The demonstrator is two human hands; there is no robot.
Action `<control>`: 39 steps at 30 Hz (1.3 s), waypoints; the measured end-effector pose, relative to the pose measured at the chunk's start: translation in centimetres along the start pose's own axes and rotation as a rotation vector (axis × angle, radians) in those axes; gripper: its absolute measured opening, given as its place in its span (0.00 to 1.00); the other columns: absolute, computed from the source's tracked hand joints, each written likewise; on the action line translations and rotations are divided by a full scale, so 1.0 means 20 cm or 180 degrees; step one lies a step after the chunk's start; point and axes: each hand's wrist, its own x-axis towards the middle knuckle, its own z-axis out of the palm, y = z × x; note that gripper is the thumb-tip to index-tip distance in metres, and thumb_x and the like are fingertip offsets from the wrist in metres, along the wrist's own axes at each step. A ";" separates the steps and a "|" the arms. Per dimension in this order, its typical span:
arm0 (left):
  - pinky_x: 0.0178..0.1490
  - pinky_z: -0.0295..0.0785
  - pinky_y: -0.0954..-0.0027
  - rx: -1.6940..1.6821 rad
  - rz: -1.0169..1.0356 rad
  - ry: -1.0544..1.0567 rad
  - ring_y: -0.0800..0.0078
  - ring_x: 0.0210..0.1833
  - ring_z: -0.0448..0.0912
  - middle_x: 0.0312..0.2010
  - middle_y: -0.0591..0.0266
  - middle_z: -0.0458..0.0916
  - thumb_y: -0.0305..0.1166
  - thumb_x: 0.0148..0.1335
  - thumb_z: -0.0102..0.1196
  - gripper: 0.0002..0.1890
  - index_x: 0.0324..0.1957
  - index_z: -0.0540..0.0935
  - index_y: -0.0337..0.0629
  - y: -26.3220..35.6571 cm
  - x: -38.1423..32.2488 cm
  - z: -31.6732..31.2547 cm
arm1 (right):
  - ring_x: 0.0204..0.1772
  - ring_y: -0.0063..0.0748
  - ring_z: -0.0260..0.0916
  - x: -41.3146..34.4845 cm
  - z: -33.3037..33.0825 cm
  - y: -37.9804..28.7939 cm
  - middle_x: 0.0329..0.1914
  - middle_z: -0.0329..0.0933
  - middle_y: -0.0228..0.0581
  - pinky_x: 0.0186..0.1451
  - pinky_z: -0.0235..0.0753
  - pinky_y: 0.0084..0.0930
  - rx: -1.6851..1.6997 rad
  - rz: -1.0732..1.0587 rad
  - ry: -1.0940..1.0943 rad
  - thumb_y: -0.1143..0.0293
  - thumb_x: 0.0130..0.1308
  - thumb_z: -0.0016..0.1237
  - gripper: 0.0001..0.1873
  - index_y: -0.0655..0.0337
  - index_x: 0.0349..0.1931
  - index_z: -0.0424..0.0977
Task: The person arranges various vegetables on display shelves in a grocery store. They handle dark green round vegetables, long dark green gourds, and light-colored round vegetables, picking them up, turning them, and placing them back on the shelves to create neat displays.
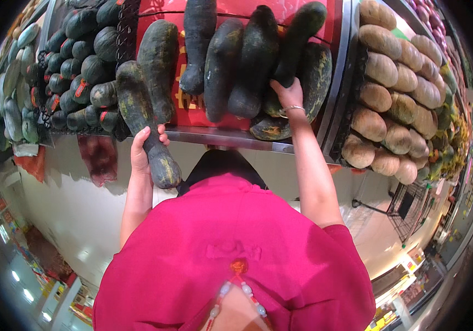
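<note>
My left hand (142, 149) grips a long dark green pumpkin (135, 99) by its narrow middle. The pumpkin leans across the front edge of the display stand, its lower end over the floor side. On the right, my right hand (290, 94) holds the near end of a dark, slender pumpkin (302, 35) that lies on top of the others. Under it lie a mottled green pumpkin (318, 80) and a shorter piece or end of a pumpkin (270, 127). Between my hands several more long pumpkins (224, 70) rest on the red display surface (238, 123).
A metal rim (228, 138) edges the stand. Left of it, a black crate holds round dark green squashes (81, 49), some with red tags. Tan pumpkins (381, 70) are stacked on the right. A wire shopping cart (410, 207) stands on the pale floor at the right.
</note>
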 end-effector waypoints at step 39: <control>0.66 0.71 0.53 -0.1081 0.1090 -0.0477 0.54 0.60 0.76 0.61 0.50 0.74 0.53 0.51 0.61 0.43 0.67 0.67 0.41 0.29 0.00 -0.28 | 0.61 0.57 0.69 -0.46 0.62 -1.00 0.57 0.71 0.59 0.64 0.68 0.44 -0.0114 -0.2210 -0.1149 0.65 0.51 0.63 0.33 0.69 0.55 0.65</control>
